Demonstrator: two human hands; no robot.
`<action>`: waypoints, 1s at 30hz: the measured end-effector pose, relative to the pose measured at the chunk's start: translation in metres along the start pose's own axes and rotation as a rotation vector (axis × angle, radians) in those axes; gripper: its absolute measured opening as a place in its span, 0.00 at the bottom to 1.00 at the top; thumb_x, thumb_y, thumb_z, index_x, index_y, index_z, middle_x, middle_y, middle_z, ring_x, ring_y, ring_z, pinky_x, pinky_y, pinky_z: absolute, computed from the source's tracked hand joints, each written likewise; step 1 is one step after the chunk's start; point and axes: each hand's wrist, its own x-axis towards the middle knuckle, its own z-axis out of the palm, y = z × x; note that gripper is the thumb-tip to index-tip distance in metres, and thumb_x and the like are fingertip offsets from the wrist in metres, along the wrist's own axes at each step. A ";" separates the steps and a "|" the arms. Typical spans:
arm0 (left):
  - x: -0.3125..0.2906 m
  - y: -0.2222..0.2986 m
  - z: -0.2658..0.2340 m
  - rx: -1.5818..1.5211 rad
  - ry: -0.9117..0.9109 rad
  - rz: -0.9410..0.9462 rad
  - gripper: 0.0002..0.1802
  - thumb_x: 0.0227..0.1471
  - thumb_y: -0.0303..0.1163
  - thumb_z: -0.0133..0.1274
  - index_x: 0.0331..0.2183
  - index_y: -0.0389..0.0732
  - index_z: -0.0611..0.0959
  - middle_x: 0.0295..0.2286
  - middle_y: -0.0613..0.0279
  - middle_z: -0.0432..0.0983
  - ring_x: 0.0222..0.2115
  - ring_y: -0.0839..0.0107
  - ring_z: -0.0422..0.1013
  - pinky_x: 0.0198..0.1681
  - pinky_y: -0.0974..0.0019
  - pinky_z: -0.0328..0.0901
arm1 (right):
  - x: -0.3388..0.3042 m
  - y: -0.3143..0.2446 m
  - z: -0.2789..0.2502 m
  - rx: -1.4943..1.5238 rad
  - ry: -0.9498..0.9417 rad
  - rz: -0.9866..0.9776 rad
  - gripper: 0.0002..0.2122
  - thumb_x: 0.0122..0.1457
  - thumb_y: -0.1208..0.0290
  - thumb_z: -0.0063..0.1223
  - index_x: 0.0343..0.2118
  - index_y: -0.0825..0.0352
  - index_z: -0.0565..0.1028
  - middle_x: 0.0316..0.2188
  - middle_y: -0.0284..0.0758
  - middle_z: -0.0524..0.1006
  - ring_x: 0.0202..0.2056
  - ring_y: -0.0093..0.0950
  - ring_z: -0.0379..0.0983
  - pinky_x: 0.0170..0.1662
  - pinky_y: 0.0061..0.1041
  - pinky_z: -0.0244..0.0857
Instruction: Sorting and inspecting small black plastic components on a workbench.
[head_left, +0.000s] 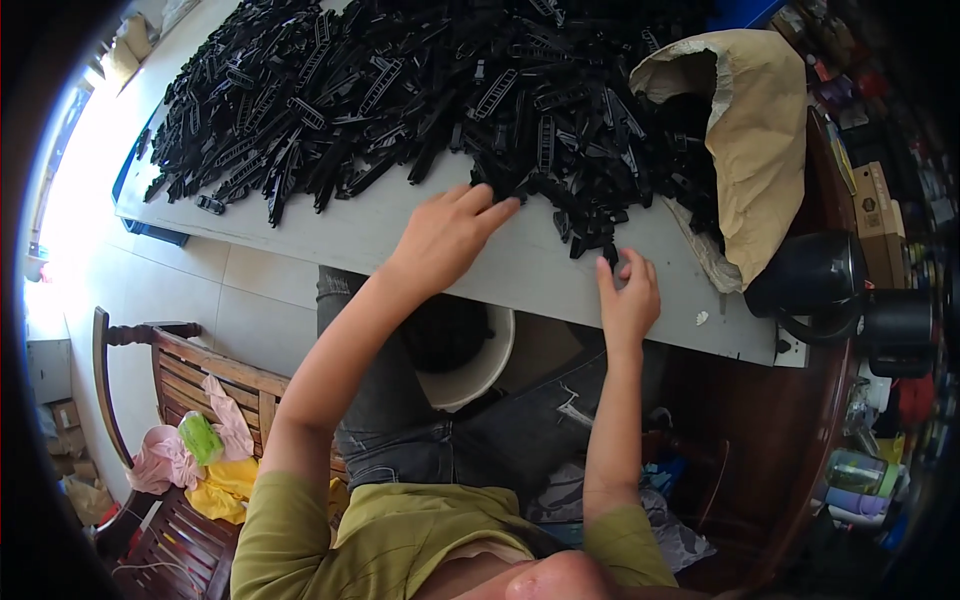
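Observation:
A big heap of black plastic parts (380, 110) covers the far side of the grey table (400, 230); many are long and narrow with ladder-like slots. At the heap's near edge, my left hand (440, 240) is closed, its thumb and index finger pinching a dark part partly hidden by the fingers. To its right, closer to the table's front edge, my right hand (632, 300) has thumb and fingertips closed about the end of another black plastic part (607, 247). Loose pieces of the heap spill between the two hands.
A torn brown paper sack (765, 150) with more black parts lies at the right. Beside it stands a black kettle (810, 280). Under the table edge, a white basin (490, 370) holds dark pieces. A wooden chair (180, 350) with cloths stands at the left.

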 end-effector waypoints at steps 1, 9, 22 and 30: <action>0.013 -0.002 0.001 0.223 0.020 -0.005 0.16 0.43 0.26 0.54 0.39 0.42 0.79 0.28 0.62 0.69 0.32 0.64 0.69 0.33 0.61 0.66 | 0.000 0.000 0.004 -0.107 -0.066 0.044 0.14 0.51 0.64 0.61 0.39 0.63 0.75 0.26 0.30 0.70 0.28 0.29 0.69 0.32 0.29 0.62; 0.021 -0.010 -0.008 0.170 0.164 0.048 0.12 0.41 0.27 0.57 0.33 0.43 0.78 0.26 0.64 0.70 0.30 0.68 0.70 0.31 0.63 0.65 | -0.005 0.015 0.018 -0.026 0.029 0.080 0.12 0.50 0.68 0.59 0.38 0.62 0.75 0.24 0.28 0.72 0.25 0.28 0.69 0.31 0.29 0.64; -0.049 -0.005 0.005 -0.429 0.141 -0.294 0.13 0.43 0.27 0.63 0.34 0.38 0.78 0.30 0.56 0.74 0.32 0.59 0.73 0.35 0.64 0.67 | -0.004 0.026 0.020 0.233 0.125 -0.040 0.10 0.50 0.72 0.61 0.34 0.68 0.75 0.30 0.32 0.73 0.18 0.23 0.61 0.24 0.23 0.57; -0.057 -0.001 0.011 -0.433 0.140 -0.240 0.12 0.44 0.28 0.61 0.32 0.39 0.76 0.32 0.57 0.73 0.35 0.56 0.71 0.38 0.60 0.66 | -0.010 0.015 0.015 0.047 0.075 -0.063 0.11 0.50 0.67 0.60 0.34 0.64 0.73 0.35 0.34 0.73 0.38 0.39 0.73 0.37 0.36 0.66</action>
